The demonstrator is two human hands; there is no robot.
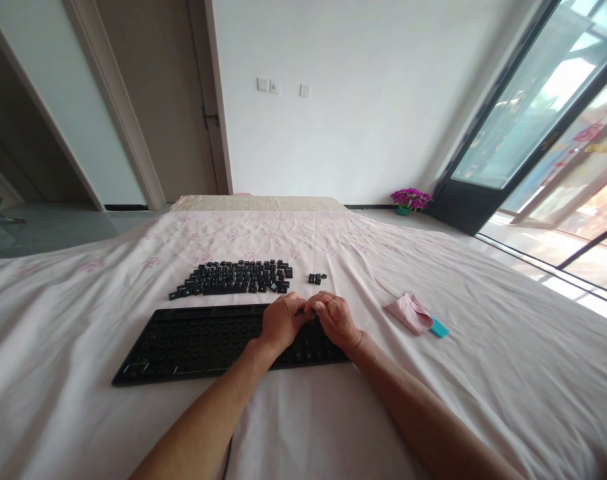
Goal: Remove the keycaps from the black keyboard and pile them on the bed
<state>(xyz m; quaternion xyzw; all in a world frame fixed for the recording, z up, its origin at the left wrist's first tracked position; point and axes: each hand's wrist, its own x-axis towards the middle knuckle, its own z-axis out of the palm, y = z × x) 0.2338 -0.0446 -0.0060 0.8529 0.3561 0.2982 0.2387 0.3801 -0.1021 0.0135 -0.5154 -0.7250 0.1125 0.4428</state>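
Note:
A black keyboard with its keycaps taken off lies on the pale pink bedsheet. My left hand and my right hand rest side by side on the keyboard's right part, fingers curled together and touching at the tips. What they pinch is too small to make out. Behind the keyboard, several loose black keycaps are laid out in rows. A small separate group of keycaps sits just beyond my right hand.
A folded pink cloth with a turquoise tool under its edge lies to the right. A pot of purple flowers stands on the floor by the glass door. A doorway opens at the back left.

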